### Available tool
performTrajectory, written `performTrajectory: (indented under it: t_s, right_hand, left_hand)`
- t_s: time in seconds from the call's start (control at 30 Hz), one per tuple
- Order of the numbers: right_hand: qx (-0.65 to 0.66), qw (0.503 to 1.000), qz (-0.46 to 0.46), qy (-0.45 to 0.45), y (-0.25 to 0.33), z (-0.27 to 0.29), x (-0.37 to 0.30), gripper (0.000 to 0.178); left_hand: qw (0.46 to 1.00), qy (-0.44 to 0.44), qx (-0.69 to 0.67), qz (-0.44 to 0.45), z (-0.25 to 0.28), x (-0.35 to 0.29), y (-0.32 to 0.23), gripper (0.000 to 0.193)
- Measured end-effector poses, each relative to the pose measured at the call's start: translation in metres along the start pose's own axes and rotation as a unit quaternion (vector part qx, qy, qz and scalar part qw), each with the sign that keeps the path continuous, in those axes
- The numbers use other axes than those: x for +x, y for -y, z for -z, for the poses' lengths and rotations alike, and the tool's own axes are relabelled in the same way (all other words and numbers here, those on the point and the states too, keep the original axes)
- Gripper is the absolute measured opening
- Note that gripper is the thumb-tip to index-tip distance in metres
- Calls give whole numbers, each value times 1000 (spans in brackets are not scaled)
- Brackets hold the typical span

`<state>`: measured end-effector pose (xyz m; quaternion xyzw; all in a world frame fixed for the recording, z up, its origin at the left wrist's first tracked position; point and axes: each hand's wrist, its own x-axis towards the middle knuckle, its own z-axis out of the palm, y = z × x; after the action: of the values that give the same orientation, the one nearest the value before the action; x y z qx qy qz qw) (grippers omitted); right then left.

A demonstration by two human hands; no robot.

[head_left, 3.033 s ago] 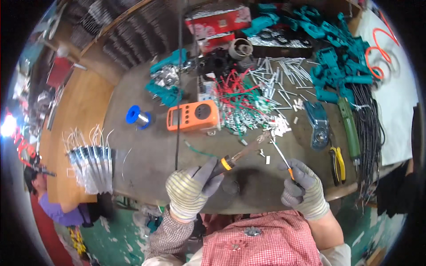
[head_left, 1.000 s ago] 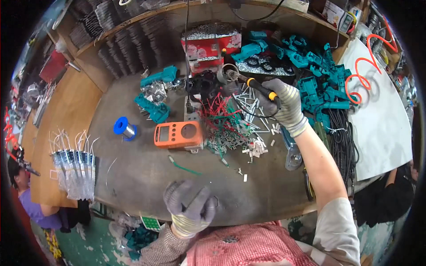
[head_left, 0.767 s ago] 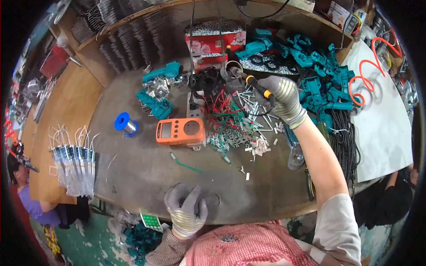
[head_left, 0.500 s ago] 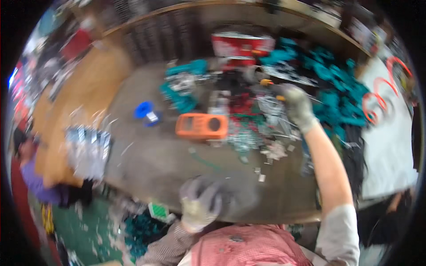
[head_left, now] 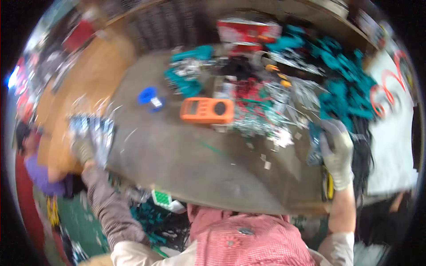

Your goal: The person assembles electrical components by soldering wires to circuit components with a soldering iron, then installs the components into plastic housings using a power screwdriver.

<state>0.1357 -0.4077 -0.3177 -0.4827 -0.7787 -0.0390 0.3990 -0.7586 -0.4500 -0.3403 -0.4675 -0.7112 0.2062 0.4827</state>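
"Since the frame half a second back, the left hand [head_left: 83, 150] has swung from the front of the counter [head_left: 177, 164] out to the bagged strips [head_left: 104, 135] at far left, and the right hand [head_left: 339, 148] has come off the soldering iron [head_left: 278, 76] down to a teal piece [head_left: 314, 144]."

"Where's the iron?"

"I have it beyond the red and green wires [head_left: 253, 93], well apart from both hands."

"And each grip?"

"Blurred on my feed. The right one's fingers are bent beside the teal piece; I can't tell whether they pinch it. The left one overlaps the bags, spread or pressed together I can't say."

"What's around them?"

"I see yellow-handled pliers [head_left: 329, 184] just below the right hand. The orange meter [head_left: 207, 110] lies between the hands, farther back, a blue spool [head_left: 150, 98] to its left."
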Motion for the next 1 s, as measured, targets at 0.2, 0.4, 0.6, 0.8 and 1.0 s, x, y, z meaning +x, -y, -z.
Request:
performTrajectory:
  t_s: [0.2, 0.4, 0.6, 0.8, 1.0]
  right_hand:
    - [-26, 987, -132, -89, -20, 43, -37, 19]
    - [-226, 944, -206, 121, -28, 22, -36, 31]
    - [-313, 874, -294, 226, -44, -13, -27, 47]
    - [-159, 945, -274, 86, -30, 12, -39, 44]
    - [365, 760, -494, 212, 41, -9, -66, 39]
  left_hand:
    - [891, 114, -366, 242, 169, 57, -120, 85]
    - [818, -85, -564, 71, 250, 8, -142, 70]
    - [651, 41, -638, -410, 419, -72, -230, 93]
    - [623, 87, -674, -387, 462, -73, -246, 99]
    - [645, -125, -621, -428, 502, -107, -310, 28]
